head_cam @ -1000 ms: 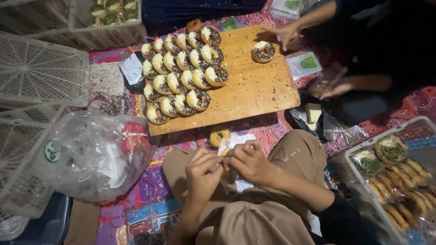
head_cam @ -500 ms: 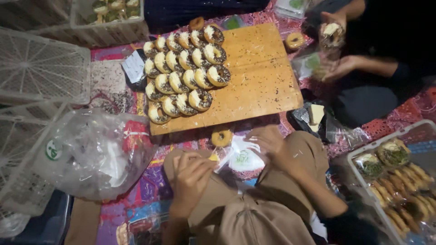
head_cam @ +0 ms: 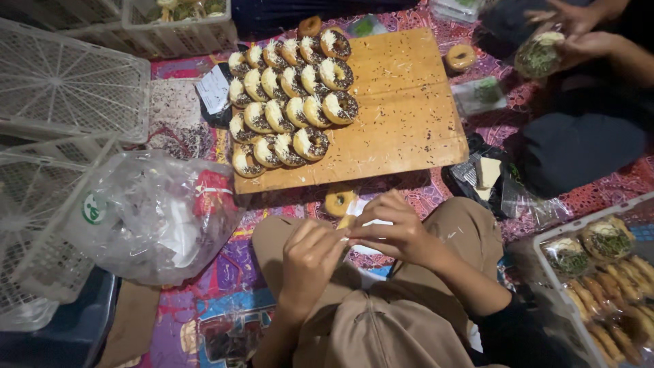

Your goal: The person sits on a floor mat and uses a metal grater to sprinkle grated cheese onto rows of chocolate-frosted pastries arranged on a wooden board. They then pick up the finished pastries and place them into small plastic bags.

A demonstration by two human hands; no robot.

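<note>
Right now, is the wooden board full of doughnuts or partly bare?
Partly bare. The topped doughnuts sit in rows on the left half of the wooden board; its right half holds only scattered sprinkles.

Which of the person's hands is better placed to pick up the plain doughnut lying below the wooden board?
Probably the right hand: it sits just below the plain doughnut, while the left hand is lower.

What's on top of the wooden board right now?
On the wooden board, rows of topped doughnuts fill its left half; scattered sprinkles cover the rest. Whatever lies beneath them is hidden.
</note>
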